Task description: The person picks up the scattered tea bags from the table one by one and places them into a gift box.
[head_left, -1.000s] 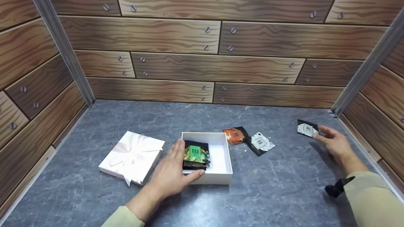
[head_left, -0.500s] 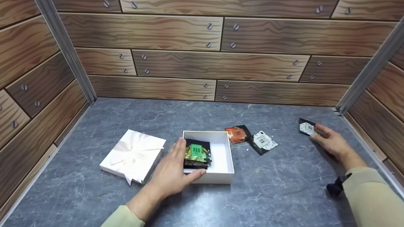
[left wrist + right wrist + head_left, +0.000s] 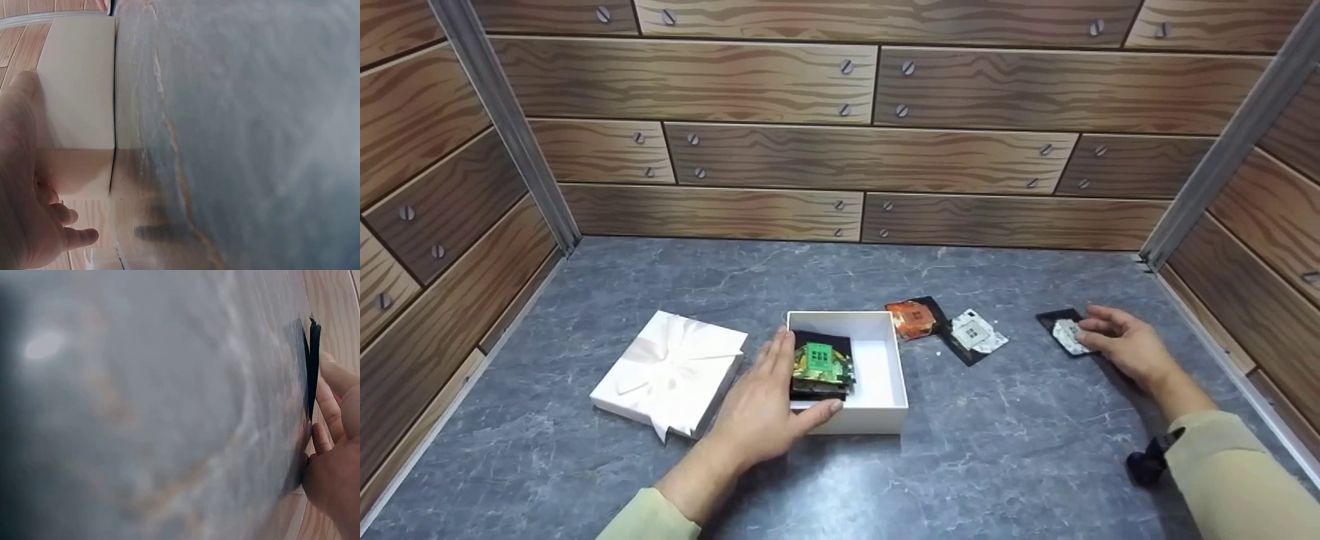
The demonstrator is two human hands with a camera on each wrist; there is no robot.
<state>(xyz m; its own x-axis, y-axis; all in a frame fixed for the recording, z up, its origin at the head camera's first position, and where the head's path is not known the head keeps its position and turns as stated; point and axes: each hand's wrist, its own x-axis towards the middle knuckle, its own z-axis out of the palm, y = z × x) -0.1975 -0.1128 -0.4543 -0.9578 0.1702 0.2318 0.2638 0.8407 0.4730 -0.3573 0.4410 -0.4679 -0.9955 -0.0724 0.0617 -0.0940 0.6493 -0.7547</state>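
Observation:
My left hand (image 3: 761, 401) rests along the left side of an open white box (image 3: 847, 421), its fingers straight and the thumb over the near rim. Inside the box, on the left, lies a stack of sachets topped by a green-labelled sachet (image 3: 819, 362). At the right, my right hand (image 3: 1132, 349) pinches a black sachet with a silver-white patch (image 3: 1063, 330) close over the table; its dark edge shows thin in the right wrist view. An orange-and-black sachet (image 3: 913, 318) and another silver-white sachet (image 3: 979, 332) lie overlapping beside the box.
A white lid with a ribbon bow (image 3: 671, 375) lies left of the box. The grey marbled tabletop (image 3: 997, 450) is bounded by wood-patterned walls (image 3: 780, 157) at the back and both sides. A black item (image 3: 1146, 466) sits at the right cuff.
My right hand has moved slightly left and nearer with the silver-white sachet, which has turned and lies flatter. The left hand stays on the box.

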